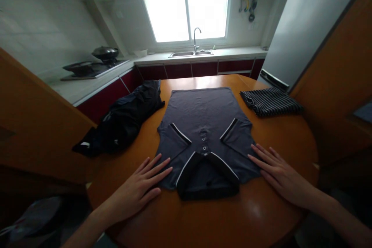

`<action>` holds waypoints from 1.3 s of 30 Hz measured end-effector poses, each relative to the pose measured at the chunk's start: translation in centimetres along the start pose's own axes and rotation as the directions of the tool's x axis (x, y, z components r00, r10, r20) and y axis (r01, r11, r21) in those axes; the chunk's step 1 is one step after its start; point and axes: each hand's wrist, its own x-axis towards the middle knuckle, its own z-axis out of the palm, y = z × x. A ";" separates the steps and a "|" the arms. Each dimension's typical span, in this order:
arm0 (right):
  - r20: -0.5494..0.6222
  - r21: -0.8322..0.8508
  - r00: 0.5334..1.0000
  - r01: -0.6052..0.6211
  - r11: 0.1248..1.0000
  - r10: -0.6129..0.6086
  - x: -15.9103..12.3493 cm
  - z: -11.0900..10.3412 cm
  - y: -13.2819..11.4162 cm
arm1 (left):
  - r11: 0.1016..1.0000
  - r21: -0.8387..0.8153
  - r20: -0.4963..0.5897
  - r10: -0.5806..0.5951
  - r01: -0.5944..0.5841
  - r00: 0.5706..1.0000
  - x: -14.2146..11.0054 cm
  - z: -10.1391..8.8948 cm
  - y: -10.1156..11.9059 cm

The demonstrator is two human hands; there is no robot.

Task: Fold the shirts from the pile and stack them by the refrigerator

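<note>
A dark grey polo shirt (200, 120) lies flat on the round wooden table (203, 217), collar toward me, both short sleeves folded in over the chest. White trim edges the collar and cuffs. My left hand (142, 186) lies flat with fingers spread at the shirt's near left shoulder, fingertips touching the cloth. At the near right shoulder my right hand (279, 176) rests flat too, fingers stretched onto the fabric edge. Neither hand holds anything.
A crumpled black garment (124, 120) lies at the table's left edge. A folded striped cloth (270, 101) sits at the back right. Beyond are a counter with a sink (190, 53), a stove with pans (93, 64), a window, and a fridge (299, 27) at right.
</note>
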 end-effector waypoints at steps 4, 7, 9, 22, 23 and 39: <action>0.052 0.000 0.999 -0.001 1.000 0.001 -1.0 -0.5 -0.2 | 1.000 -0.010 0.002 0.011 -0.011 1.000 -1.4 0.1 -0.3; 0.058 -0.014 0.998 -0.014 1.000 0.015 -1.9 -0.5 -0.2 | 1.000 -0.027 0.009 0.005 -0.004 1.000 -2.2 0.5 -0.7; 0.059 -0.017 0.998 -0.020 1.000 0.021 -2.5 -0.3 -0.1 | 0.999 -0.042 0.009 -0.003 0.004 1.000 -2.7 0.6 -0.9; -0.011 0.061 0.953 0.304 0.951 -0.304 1.5 -1.0 -6.3 | 0.961 -0.073 -0.134 0.256 -0.267 0.958 1.5 -0.8 4.4; 0.008 0.076 0.944 0.330 0.941 -0.331 2.1 -1.0 -6.7 | 0.953 -0.066 -0.133 0.286 -0.297 0.949 2.1 -0.8 4.8; -0.001 0.297 0.935 0.339 0.893 -0.355 5.5 -1.2 -7.2 | 0.941 -0.261 -0.146 0.182 -0.215 0.972 5.1 -1.4 5.5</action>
